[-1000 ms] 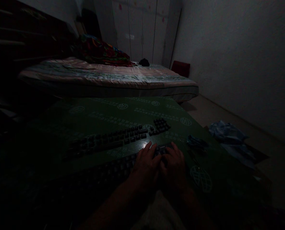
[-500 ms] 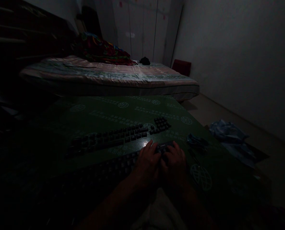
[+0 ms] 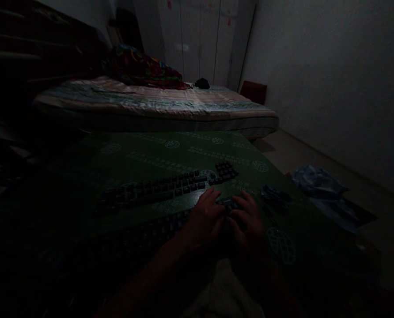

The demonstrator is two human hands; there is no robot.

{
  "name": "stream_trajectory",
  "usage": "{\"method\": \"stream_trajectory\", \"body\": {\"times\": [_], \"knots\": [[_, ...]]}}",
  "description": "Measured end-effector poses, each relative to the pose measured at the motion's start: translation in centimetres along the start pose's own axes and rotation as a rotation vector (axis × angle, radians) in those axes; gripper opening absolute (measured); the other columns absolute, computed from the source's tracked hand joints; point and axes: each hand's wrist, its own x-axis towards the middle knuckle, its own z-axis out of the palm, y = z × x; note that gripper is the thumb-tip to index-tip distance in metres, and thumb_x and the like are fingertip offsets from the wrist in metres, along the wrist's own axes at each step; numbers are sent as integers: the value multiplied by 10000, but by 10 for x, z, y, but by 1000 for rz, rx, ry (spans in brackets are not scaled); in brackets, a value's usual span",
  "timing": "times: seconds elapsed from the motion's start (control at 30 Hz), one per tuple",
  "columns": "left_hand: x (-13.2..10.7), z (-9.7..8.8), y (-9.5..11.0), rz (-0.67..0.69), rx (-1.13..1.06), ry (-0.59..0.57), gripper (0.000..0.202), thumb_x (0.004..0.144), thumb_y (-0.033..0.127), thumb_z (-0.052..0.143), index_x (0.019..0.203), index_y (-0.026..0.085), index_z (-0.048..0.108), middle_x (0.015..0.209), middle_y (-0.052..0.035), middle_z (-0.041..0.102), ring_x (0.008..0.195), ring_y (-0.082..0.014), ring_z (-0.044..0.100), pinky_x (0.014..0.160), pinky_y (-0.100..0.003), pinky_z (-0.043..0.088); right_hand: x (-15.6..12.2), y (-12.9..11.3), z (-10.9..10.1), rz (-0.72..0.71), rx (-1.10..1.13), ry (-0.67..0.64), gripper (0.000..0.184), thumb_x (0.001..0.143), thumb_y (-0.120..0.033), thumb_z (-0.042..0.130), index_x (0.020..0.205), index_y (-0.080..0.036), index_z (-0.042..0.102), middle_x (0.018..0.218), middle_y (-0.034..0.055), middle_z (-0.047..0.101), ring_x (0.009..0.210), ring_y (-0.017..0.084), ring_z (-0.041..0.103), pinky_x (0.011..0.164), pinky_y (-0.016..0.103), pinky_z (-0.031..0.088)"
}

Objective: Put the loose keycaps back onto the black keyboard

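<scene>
A dark keyboard [image 3: 160,227] lies along the near part of the green table, its left end lost in deep shadow. Both my hands are on its right end. My left hand [image 3: 205,216] has its fingers bent over the keys, with the fingertips near the far edge. Close beside it, my right hand [image 3: 248,218] curls over the far right corner, its fingers slightly apart. A few keys show between the hands; the thumbs' contact is too dark to make out. Beyond lie rows of loose black keycaps [image 3: 153,190] set out in keyboard order, with a number-pad block [image 3: 225,171] at their right.
The green table [image 3: 144,148] bears white printed marks. A dark bluish crumpled item [image 3: 274,194] and a thin dark tool [image 3: 271,216] lie right of my hands. Bluish cloth [image 3: 319,181] is beyond the table's right edge. A bed [image 3: 183,104] stands past the far edge.
The fingers of both hands have lifted and spread a little at the keyboard's right end, showing more keys between them. The view has shifted slightly; the loose keycaps stay put.
</scene>
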Motion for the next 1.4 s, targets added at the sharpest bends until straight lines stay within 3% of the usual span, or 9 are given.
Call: {"method": "stream_trajectory", "body": {"times": [0.17,0.33,0.47,0.7,0.83,1.1,1.4], "knots": [[-4,-21,9,19,-316,-5,236,769,149,510,916,169,694,1218,-120,585,1173,-251,504,1008,-439,394,4,-3,-12,-155,52,-5,115,805,-150,561,887,-208,616,1196,100,583,1250,273,432,958,475,445],[-16,-31,18,-103,-669,51,178,743,212,588,872,186,709,1222,-92,594,1141,-240,536,969,-379,424,5,-11,-22,-178,116,-22,146,819,-129,533,917,-213,600,1233,99,565,1243,283,440,956,505,442],[-23,-38,30,-195,-839,56,163,742,201,612,869,188,714,1225,-74,605,1130,-225,554,965,-339,422,6,-21,-32,-283,88,-30,240,786,-90,576,987,-217,612,1178,90,609,1191,264,500,913,447,499],[-26,-37,50,-347,-942,109,143,744,219,594,779,175,725,1070,-61,684,988,-209,617,899,-299,452,1,-35,-40,-260,16,-5,354,787,-93,594,1119,-214,598,1101,90,657,1103,240,576,870,411,538],[-29,-35,53,-494,-1074,72,171,752,254,584,806,180,729,958,-44,714,915,-198,638,824,-274,473,-1,-37,-41,-220,10,-50,339,787,-139,617,1117,-217,622,1103,92,662,1106,246,580,871,405,543],[-36,-36,58,-743,-1191,46,238,683,347,661,797,145,717,788,-43,713,754,-176,631,700,-257,462,3,-37,-41,-117,220,-116,258,785,-174,638,1036,-230,659,1096,81,666,1110,240,579,902,403,521],[-37,-29,54,-774,-1166,-17,306,632,390,684,781,123,701,725,-40,692,665,-165,608,635,-266,449,16,-30,-52,-196,193,-278,227,787,-223,641,1014,-229,647,1131,98,635,1190,272,508,943,465,477]]}}
